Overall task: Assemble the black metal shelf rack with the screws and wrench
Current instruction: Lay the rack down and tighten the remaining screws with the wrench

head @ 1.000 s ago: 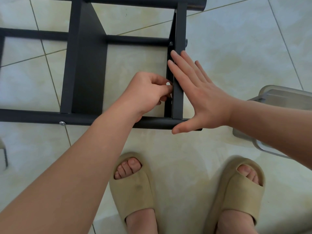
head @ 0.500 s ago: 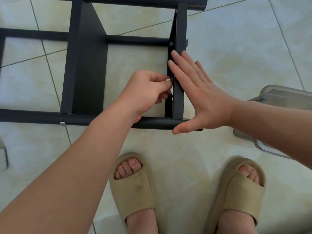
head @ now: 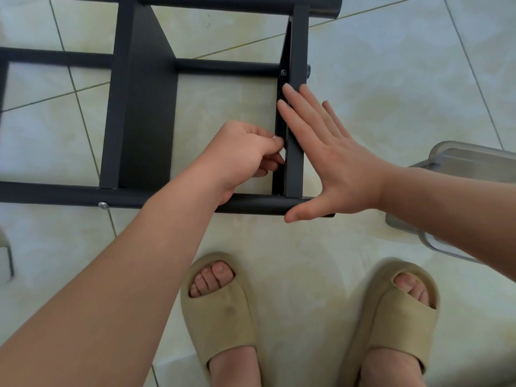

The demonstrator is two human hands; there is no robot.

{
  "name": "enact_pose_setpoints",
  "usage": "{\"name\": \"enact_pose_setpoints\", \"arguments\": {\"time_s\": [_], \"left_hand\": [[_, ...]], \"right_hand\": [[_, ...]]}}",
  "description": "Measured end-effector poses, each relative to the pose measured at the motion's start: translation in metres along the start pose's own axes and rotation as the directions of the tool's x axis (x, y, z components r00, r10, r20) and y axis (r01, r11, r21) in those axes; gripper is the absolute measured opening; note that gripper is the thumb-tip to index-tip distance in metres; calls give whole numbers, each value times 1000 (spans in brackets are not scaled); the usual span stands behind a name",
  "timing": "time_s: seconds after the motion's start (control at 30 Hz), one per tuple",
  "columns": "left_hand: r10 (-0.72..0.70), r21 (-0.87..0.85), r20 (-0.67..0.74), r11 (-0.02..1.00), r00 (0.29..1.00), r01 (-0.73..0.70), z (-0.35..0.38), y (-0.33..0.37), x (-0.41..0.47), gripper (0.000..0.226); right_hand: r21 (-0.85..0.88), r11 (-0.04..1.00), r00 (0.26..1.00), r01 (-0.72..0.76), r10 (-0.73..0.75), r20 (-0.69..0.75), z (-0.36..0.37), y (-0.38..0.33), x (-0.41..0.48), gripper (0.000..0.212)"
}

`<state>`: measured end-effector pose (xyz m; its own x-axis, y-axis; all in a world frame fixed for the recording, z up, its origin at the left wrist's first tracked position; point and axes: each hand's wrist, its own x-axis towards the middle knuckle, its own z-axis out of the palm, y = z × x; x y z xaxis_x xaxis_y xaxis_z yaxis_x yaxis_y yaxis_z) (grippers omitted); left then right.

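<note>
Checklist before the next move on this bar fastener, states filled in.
1. Right hand flat on end bar, bracing it: ok.
2. Left hand pinching small silver piece at the bar's inner face: ok.
3. Piece seated in its hole: cannot tell, fingers hide it.
4. Upper screw on the same bar fitted: ok.
5. Wrench at hand: cannot tell, none in view.
6. Sandals clear of lower tube: ok.

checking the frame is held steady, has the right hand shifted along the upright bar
No. The right hand stays flat on the upright bar, fingertips the same gap below the screw.
</note>
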<state>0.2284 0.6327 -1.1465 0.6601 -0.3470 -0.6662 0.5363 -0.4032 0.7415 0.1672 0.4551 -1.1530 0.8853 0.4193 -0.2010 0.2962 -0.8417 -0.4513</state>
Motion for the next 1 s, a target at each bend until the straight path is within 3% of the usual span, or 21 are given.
{"name": "enact_pose_setpoints", "arguments": {"time_s": [0.27, 0.57, 1.0], "left_hand": [[-55, 20, 91, 998, 994, 53, -2, -1, 0, 13], [-63, -61, 50, 996, 997, 66, -3, 0, 1, 11], [-170, -96, 172, 977, 970, 189, -7, 0, 2, 10]], "right_hand": [[1, 1000, 1000, -1, 1, 1, 0, 0, 0, 139], [10, 1000, 1000, -2, 2, 2, -1, 0, 0, 138], [10, 1000, 1000, -7, 7, 10, -1, -1, 0, 138]]}}
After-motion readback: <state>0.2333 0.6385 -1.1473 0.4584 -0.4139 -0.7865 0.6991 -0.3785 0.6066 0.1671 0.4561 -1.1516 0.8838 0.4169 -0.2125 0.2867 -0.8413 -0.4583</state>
